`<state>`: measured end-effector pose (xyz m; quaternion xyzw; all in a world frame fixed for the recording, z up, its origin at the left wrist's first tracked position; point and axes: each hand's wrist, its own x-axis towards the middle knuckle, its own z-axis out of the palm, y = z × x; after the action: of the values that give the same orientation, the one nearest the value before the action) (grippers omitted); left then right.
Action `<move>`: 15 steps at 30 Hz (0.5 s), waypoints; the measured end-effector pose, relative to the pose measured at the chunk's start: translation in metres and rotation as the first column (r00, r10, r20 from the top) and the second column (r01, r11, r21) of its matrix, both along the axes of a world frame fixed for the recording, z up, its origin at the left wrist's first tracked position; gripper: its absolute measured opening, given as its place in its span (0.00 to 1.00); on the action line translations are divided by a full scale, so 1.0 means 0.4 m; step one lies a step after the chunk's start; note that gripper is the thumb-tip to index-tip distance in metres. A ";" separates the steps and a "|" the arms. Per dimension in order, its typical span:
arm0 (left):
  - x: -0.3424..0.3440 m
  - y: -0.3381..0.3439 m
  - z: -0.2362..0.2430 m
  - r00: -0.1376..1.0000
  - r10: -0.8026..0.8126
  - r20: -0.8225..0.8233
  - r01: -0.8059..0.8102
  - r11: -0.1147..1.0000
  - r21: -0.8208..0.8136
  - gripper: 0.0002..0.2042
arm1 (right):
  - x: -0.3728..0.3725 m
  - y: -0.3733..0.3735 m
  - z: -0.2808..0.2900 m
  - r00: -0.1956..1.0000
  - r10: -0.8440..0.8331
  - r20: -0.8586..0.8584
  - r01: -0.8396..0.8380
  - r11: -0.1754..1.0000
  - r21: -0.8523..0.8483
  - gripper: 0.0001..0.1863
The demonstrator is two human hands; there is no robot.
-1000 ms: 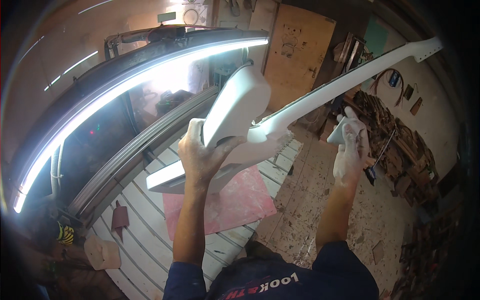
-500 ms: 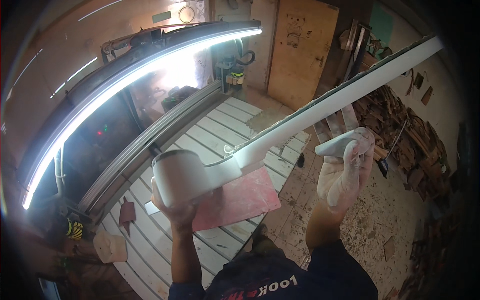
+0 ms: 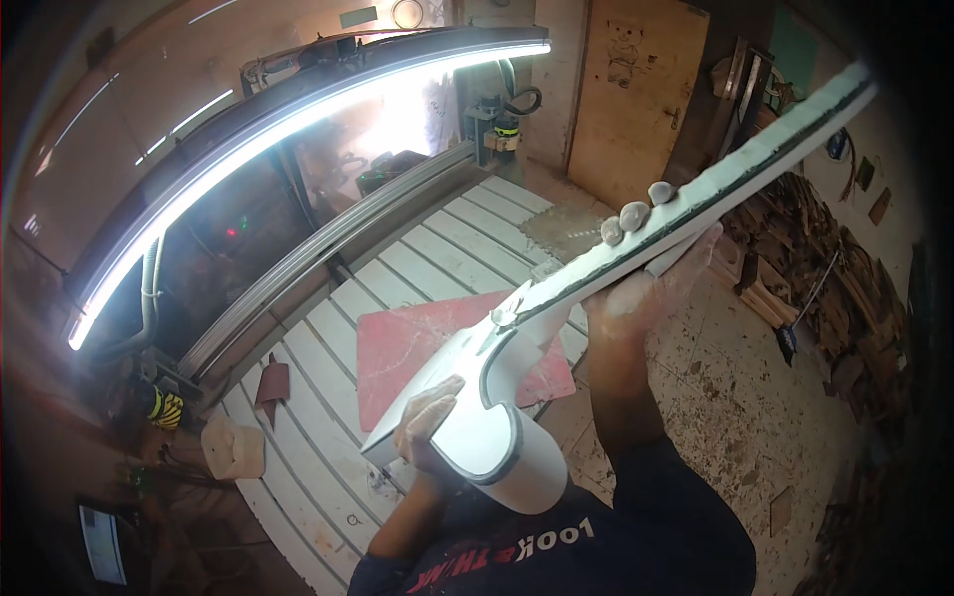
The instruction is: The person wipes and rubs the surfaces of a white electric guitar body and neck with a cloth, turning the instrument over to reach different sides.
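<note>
A long white shaped piece (image 3: 487, 427) with a dark line along its edges is held up, slanting from near my body to the upper right. Its near end widens into a rounded, curved head; the far part is a straight bar. My left hand (image 3: 427, 427) grips the wide near end, fingers over its upper face. Under the bar, my right hand (image 3: 641, 298) supports it, with fingertips curled over the top edge. A flat greyish-white pad (image 3: 681, 253) shows between my right palm and the bar, mostly hidden. Whitish dust coats my right hand.
Below lies a slatted machine bed (image 3: 318, 397) bearing a red sheet (image 3: 397, 343) and a folded dark-red piece (image 3: 272, 382). A bright light strip (image 3: 298, 129) spans a gantry beyond. A beige cap (image 3: 234, 447) sits at the left edge. Scrap wood (image 3: 845, 288) is piled right.
The white piece has turned over, exposing its rough upper edge, and its rounded end has swung nearer and rightward. My right hand, formerly apart with the pad, now grasps the bar from below.
</note>
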<state>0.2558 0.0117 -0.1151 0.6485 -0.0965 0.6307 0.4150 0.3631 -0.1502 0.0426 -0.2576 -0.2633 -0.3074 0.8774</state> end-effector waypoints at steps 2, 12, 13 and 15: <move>0.007 -0.016 0.015 0.999 -0.007 0.040 0.006 1.000 0.021 0.19 | 0.033 -0.003 0.008 0.998 0.020 0.056 -0.017 0.998 -0.057 0.25; 0.068 0.059 0.062 0.987 -0.158 -0.026 0.145 0.949 -0.280 0.39 | 0.105 0.078 0.143 0.997 -0.025 0.076 0.026 1.000 -0.007 0.16; 0.082 0.069 0.026 0.997 -0.067 0.044 0.076 0.959 -0.273 0.38 | 0.109 0.096 0.152 0.996 -0.024 0.083 0.024 1.000 -0.003 0.14; 0.116 0.043 -0.001 0.994 -0.087 0.063 0.103 0.941 -0.321 0.36 | 0.141 0.103 0.148 0.986 -0.144 0.080 0.153 0.981 -0.117 0.17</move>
<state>0.3023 0.0288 -0.1155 0.5507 -0.0327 0.6328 0.5434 0.4196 -0.1089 0.1019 -0.3188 -0.2928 -0.3642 0.8246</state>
